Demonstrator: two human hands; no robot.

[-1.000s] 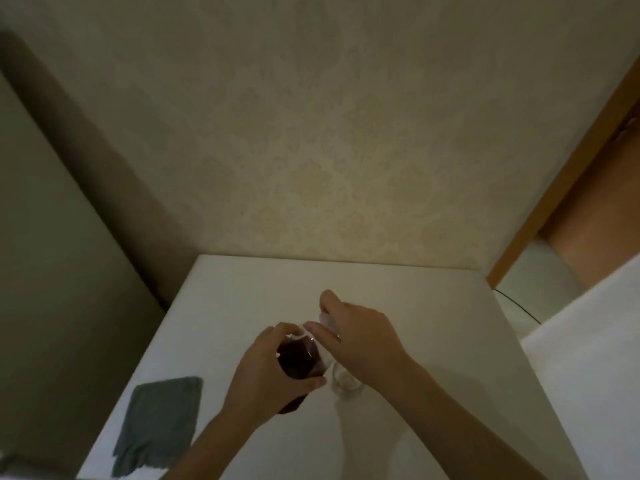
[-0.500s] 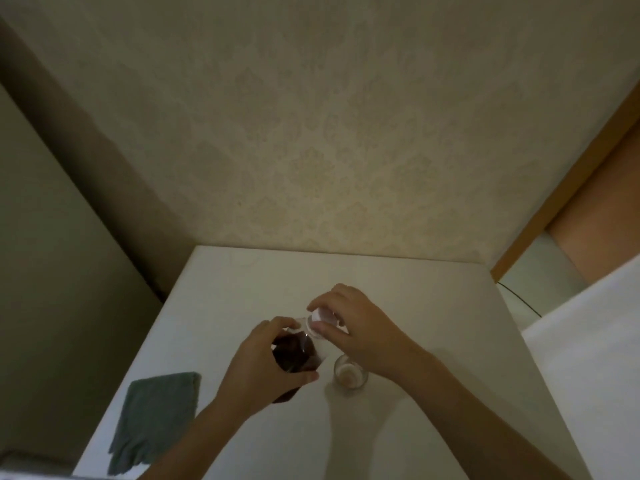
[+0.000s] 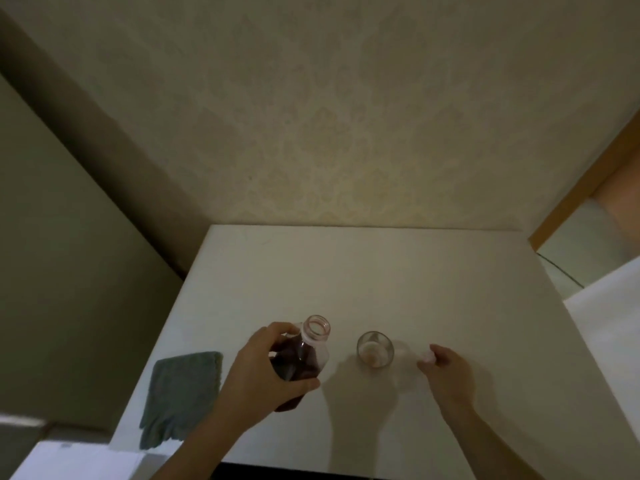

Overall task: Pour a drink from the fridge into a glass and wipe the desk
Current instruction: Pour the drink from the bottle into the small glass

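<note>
A clear bottle of dark red drink stands on the white desk, its mouth uncovered. My left hand is wrapped around the bottle's body. To its right sits a small clear glass, upright. Further right, my right hand pinches the white bottle cap between its fingertips, low over the desk and apart from the glass. A grey-green cloth lies flat near the desk's left front corner.
The desk backs onto a patterned wall. A dark gap and a plain panel run along the desk's left edge. A wooden door frame and a white surface are at the right.
My right hand lifted the cap off the bottle and carried it right, past the glass. The bottle's mouth now shows uncovered. The left hand kept its hold.
</note>
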